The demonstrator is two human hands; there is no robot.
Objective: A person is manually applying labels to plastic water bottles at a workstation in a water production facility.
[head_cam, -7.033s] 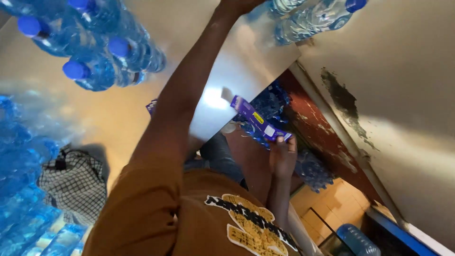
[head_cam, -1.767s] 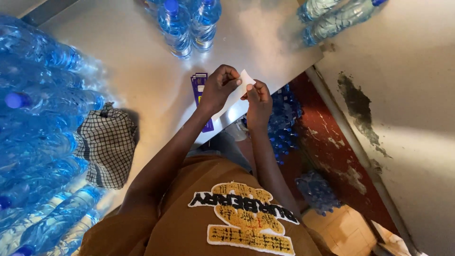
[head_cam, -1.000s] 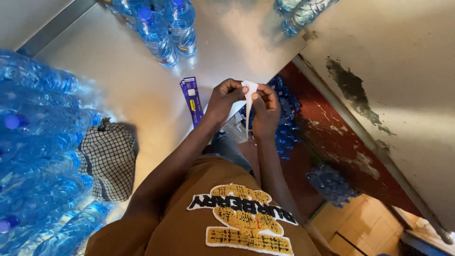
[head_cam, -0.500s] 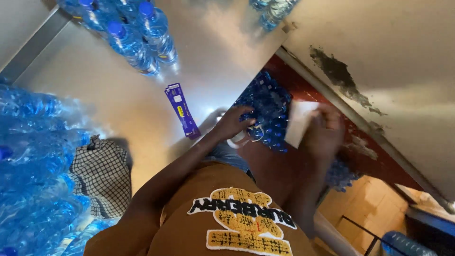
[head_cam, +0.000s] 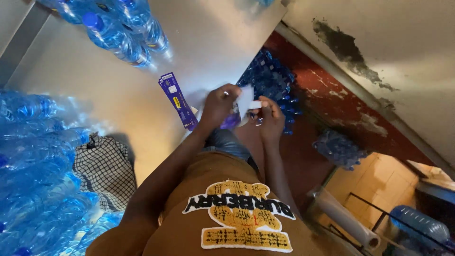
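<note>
My left hand (head_cam: 219,103) and my right hand (head_cam: 272,117) meet just off the edge of the metal table (head_cam: 95,85). Between them is a small white paper slip (head_cam: 245,98), pinched by the fingers of both hands. A bit of something purple (head_cam: 231,121) shows under my left hand; I cannot tell what it is. A purple strip of labels (head_cam: 176,100) lies flat on the table, just left of my left hand.
Blue-capped water bottles (head_cam: 119,32) stand at the table's far side. Wrapped bottle packs (head_cam: 28,156) fill the left, with a checked cloth (head_cam: 106,167) beside them. More bottle packs (head_cam: 274,81) lie on the red floor, and a large water jug (head_cam: 419,227) and a roll (head_cam: 348,221) sit at bottom right.
Half a second ago my right hand was swung out to the right with the white slip and my left hand was alone at the table edge. Now both hands are together on the slip.
</note>
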